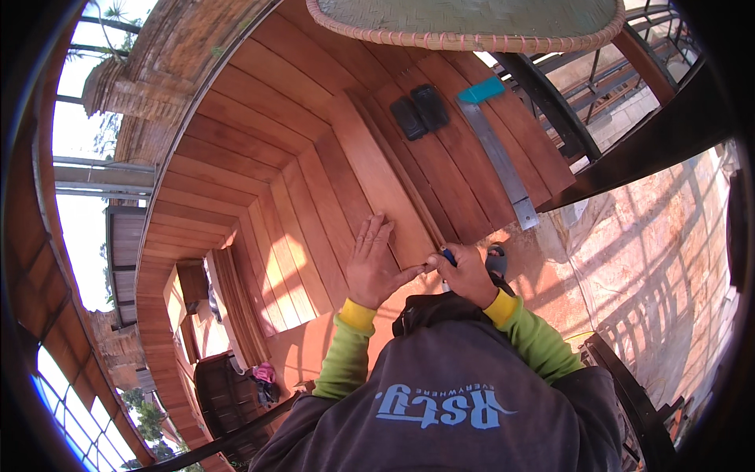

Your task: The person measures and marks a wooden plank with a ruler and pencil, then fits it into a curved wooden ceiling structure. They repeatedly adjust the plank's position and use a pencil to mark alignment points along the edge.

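Observation:
My left hand lies flat with its fingers spread on the reddish-brown wood, at the near end of a wide wooden board. Its thumb reaches over to the fingertips of my right hand. Those fingers are closed around a slim tool with a blue part, at the board's near corner. Most of the tool is hidden in the hand, so its exact kind does not show. Beyond, on the planks to the right, rests a try square with a teal handle and a metal blade.
Two black cases sit beside the square. A woven tray with a bound rim overhangs the far edge. Curved wooden planking runs along the left. Dark metal railing stands at the right, and a dark chair with pink cloth at lower left.

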Demonstrator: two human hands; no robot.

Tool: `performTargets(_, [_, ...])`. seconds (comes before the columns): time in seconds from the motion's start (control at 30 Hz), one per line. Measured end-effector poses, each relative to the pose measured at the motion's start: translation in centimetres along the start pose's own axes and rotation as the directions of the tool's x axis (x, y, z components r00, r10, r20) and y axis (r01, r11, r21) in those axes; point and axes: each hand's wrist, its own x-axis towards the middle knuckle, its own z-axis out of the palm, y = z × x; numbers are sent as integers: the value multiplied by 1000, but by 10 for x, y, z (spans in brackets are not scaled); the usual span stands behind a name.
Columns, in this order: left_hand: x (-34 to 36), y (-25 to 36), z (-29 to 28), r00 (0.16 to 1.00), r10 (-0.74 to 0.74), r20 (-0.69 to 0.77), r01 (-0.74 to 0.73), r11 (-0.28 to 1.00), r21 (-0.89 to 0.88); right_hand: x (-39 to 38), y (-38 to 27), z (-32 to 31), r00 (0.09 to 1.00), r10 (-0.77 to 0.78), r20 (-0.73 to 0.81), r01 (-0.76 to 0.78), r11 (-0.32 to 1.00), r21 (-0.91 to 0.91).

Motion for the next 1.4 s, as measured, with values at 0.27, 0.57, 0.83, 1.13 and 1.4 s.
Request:
performTargets(0.27, [-4, 1, 1, 1000, -8, 19, 9, 1000, -10, -6, 17, -9, 987, 70, -144, -29, 962, 270])
performTargets(0.57, [-2, 0, 7, 999, 26, 36, -26, 1000, 4, -7, 17, -7, 978, 146, -151, -97, 950, 297])
performTargets(0.83, [-3, -2, 9, 997, 33, 63, -35, 999, 36, -6, 10, -10, 990, 88, -113, -63, 976, 211])
performTargets(1.13, [-3, -5, 14, 996, 65, 56, -69, 996, 63, -6, 16, -8, 990, 63, -126, -43, 986, 161])
performTargets(1.4, [-3, -5, 15, 996, 65, 61, -70, 995, 76, -5, 12, -8, 990, 95, -102, -73, 977, 201])
